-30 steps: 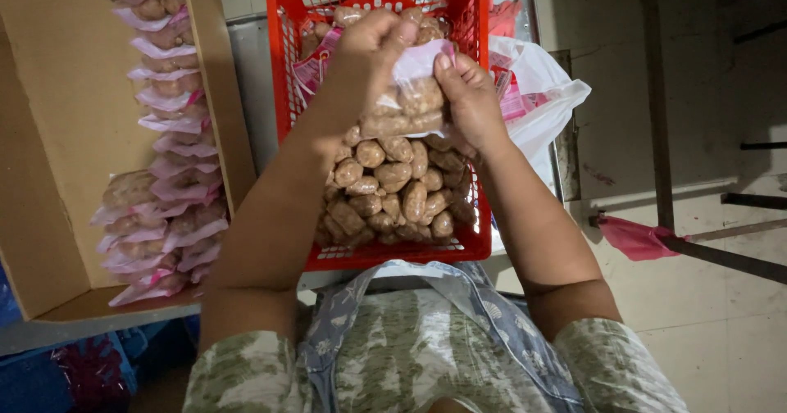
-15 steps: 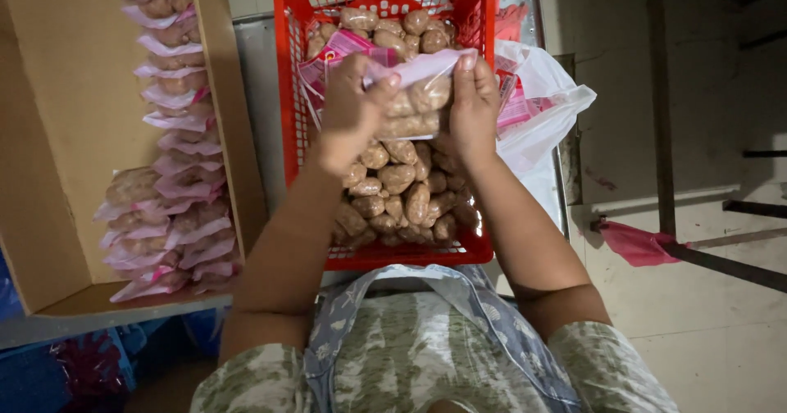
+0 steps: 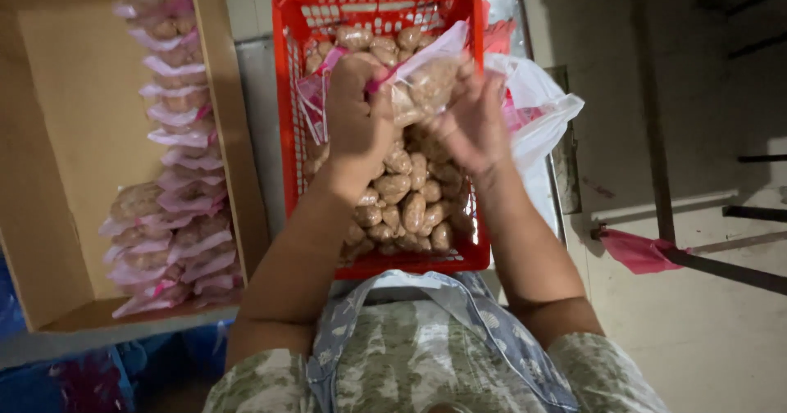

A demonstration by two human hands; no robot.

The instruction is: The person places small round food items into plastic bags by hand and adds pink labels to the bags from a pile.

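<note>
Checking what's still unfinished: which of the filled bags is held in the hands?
The clear bag gripped by both hands above the red basket; the others lie stacked in the cardboard box.

A cardboard box [image 3: 74, 175] stands at the left, with filled clear bags with pink tops [image 3: 176, 175] stacked along its right side. A white plastic bag [image 3: 537, 110] lies right of the basket, and a pink scrap [image 3: 635, 251] hangs from a dark metal bar [image 3: 721, 270].

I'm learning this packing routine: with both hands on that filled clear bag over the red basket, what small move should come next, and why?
Probably press the bag's pink top edge closed. Both the left hand and right hand pinch the filled bag at its top above the red basket, and the cardboard box beside it holds rows of similar filled bags.
</note>
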